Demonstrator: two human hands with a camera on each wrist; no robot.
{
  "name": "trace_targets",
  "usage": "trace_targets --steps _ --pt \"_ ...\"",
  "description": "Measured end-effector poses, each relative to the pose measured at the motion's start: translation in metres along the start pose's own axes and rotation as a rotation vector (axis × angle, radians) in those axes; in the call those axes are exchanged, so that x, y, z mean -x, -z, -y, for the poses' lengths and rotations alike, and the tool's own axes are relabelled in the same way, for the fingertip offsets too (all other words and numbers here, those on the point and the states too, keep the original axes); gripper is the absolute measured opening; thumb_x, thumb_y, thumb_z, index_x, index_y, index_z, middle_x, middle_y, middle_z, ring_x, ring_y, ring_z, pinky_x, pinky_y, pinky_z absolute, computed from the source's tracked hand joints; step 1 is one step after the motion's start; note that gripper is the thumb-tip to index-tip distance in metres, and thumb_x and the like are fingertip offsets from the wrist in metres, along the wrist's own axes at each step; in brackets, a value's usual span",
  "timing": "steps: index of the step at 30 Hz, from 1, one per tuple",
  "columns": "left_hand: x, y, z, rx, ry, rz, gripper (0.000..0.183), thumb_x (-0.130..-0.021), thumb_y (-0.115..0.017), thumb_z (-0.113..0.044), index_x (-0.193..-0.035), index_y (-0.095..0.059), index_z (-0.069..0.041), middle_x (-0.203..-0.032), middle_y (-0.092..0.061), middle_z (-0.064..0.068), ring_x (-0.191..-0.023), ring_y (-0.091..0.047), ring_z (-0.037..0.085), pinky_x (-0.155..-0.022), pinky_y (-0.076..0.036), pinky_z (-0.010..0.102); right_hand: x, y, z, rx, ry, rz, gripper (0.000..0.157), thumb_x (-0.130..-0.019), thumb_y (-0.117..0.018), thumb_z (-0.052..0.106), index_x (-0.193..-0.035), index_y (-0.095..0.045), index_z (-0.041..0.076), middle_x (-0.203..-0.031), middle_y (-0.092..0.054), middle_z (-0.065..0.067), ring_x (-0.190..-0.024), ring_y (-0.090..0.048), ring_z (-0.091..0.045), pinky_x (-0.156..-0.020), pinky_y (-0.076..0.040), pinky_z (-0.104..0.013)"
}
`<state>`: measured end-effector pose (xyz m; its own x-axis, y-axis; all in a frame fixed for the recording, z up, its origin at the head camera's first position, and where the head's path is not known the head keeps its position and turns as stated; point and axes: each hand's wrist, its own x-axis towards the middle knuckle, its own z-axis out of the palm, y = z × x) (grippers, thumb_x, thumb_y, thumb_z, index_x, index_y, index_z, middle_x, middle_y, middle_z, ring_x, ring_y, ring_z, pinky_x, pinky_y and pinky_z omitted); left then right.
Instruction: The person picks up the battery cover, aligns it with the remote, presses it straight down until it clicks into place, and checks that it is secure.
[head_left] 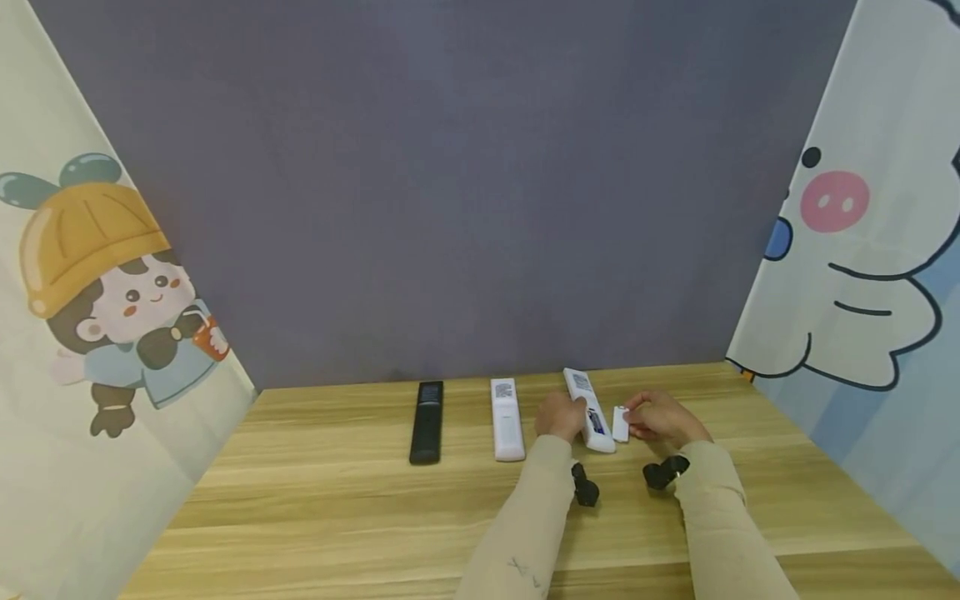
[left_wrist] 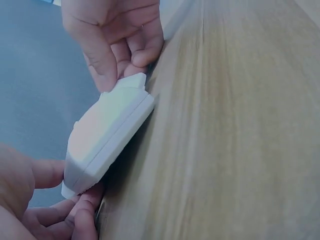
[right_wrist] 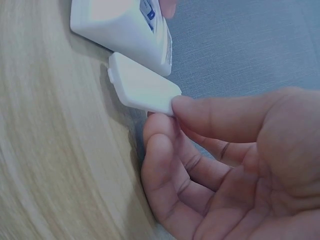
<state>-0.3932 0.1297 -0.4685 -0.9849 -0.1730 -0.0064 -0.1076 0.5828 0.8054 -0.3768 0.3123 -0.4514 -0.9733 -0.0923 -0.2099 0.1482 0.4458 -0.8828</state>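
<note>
My left hand (head_left: 561,415) grips a white remote control (head_left: 577,385) by its sides, back face up. Its battery compartment is uncovered, and batteries (head_left: 596,421) with blue wrapping show inside. Between thumb and fingers, my right hand (head_left: 663,417) pinches a small white battery cover (head_left: 620,425) just right of the remote. In the right wrist view the cover (right_wrist: 142,85) is tilted beside the remote's end (right_wrist: 102,22), with a small tab on its edge. Seen from the left wrist, the thumb and fingers of my left hand (left_wrist: 45,200) hold the remote (left_wrist: 102,132) at opposite sides.
Left of my hands, a second white remote (head_left: 507,421) lies back up with its cover on. Farther left is a black remote (head_left: 427,423). All are near the back of the wooden table (head_left: 337,500), before a grey panel (head_left: 465,208). Printed cartoon curtains flank both sides.
</note>
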Motion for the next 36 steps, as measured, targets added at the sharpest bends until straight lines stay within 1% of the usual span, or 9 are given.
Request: trace_targets --steps 3,8,13,17,20,23,26,30,36 --pt "0.001 0.000 0.002 0.048 0.001 -0.019 0.028 -0.093 -0.068 -0.031 -0.073 -0.073 -0.011 -0.070 -0.069 0.004 -0.069 -0.061 0.022 -0.062 -0.046 0.037 0.000 0.000 0.000 -0.003 -0.003 -0.004 0.029 -0.097 -0.058 -0.001 -0.122 -0.050 -0.013 -0.079 -0.061 -0.003 -0.065 -0.058 -0.007 -0.058 -0.051 -0.018" --pt "0.002 0.000 0.007 0.126 -0.012 -0.043 0.022 -0.091 -0.071 -0.032 -0.086 -0.079 -0.012 -0.079 -0.073 0.004 -0.078 -0.066 0.023 -0.069 -0.050 0.040 -0.001 0.000 -0.001 -0.018 0.006 0.004 0.028 -0.099 -0.058 0.001 -0.122 -0.051 -0.012 -0.080 -0.062 -0.003 -0.067 -0.060 -0.007 -0.059 -0.053 -0.019" --pt "0.004 0.005 0.010 0.150 -0.042 -0.040 0.021 -0.092 -0.071 -0.031 -0.088 -0.081 -0.013 -0.083 -0.076 0.004 -0.078 -0.068 0.023 -0.068 -0.051 0.038 -0.002 0.000 0.000 -0.048 0.001 0.018 0.027 -0.100 -0.057 0.003 -0.122 -0.050 -0.010 -0.081 -0.061 -0.002 -0.070 -0.061 -0.008 -0.062 -0.054 -0.020" --pt "0.004 0.008 0.013 0.194 -0.039 -0.030 0.021 -0.092 -0.072 -0.030 -0.092 -0.081 -0.011 -0.087 -0.077 0.005 -0.081 -0.069 0.022 -0.073 -0.053 0.039 -0.002 -0.001 0.002 -0.064 -0.004 0.019 0.027 -0.101 -0.057 0.005 -0.123 -0.051 -0.009 -0.079 -0.062 -0.001 -0.069 -0.061 -0.007 -0.061 -0.053 -0.019" --pt "0.006 0.010 0.014 0.218 -0.047 -0.020 0.020 -0.092 -0.071 -0.028 -0.093 -0.081 -0.011 -0.087 -0.077 0.005 -0.081 -0.069 0.021 -0.073 -0.054 0.038 -0.001 -0.001 0.004 -0.076 -0.002 0.016 0.026 -0.101 -0.058 0.006 -0.122 -0.052 -0.008 -0.078 -0.063 -0.001 -0.068 -0.061 -0.007 -0.060 -0.053 -0.020" --pt "0.007 0.010 0.016 0.235 -0.063 -0.009 0.020 -0.093 -0.071 -0.028 -0.093 -0.081 -0.011 -0.087 -0.077 0.004 -0.079 -0.068 0.020 -0.072 -0.054 0.038 0.000 -0.001 0.005 -0.063 0.025 0.029 0.027 -0.101 -0.059 0.007 -0.122 -0.052 -0.008 -0.080 -0.064 -0.001 -0.071 -0.061 -0.008 -0.063 -0.054 -0.022" --pt "0.006 0.009 0.017 0.245 -0.066 -0.001 0.020 -0.094 -0.070 -0.028 -0.096 -0.081 -0.012 -0.090 -0.077 0.004 -0.082 -0.068 0.020 -0.074 -0.054 0.038 0.000 -0.001 0.005 -0.051 0.051 0.030 0.026 -0.101 -0.059 0.009 -0.121 -0.054 -0.008 -0.082 -0.064 -0.001 -0.073 -0.062 -0.009 -0.065 -0.055 -0.024" --pt "0.005 0.008 0.019 0.252 -0.060 0.007 0.021 -0.095 -0.070 -0.029 -0.101 -0.081 -0.012 -0.096 -0.078 0.003 -0.088 -0.069 0.020 -0.078 -0.055 0.038 -0.002 0.000 0.007 -0.025 0.113 0.035 0.024 -0.101 -0.059 0.009 -0.118 -0.057 -0.008 -0.086 -0.063 -0.001 -0.075 -0.060 -0.011 -0.067 -0.055 -0.025" --pt "0.004 0.009 0.021 0.282 -0.072 -0.002 0.020 -0.094 -0.072 -0.026 -0.101 -0.081 -0.010 -0.097 -0.078 0.005 -0.087 -0.068 0.019 -0.075 -0.054 0.034 -0.005 0.001 0.012 -0.014 0.194 0.033 0.023 -0.099 -0.063 0.008 -0.114 -0.060 -0.009 -0.091 -0.066 -0.002 -0.079 -0.063 -0.012 -0.072 -0.059 -0.028"
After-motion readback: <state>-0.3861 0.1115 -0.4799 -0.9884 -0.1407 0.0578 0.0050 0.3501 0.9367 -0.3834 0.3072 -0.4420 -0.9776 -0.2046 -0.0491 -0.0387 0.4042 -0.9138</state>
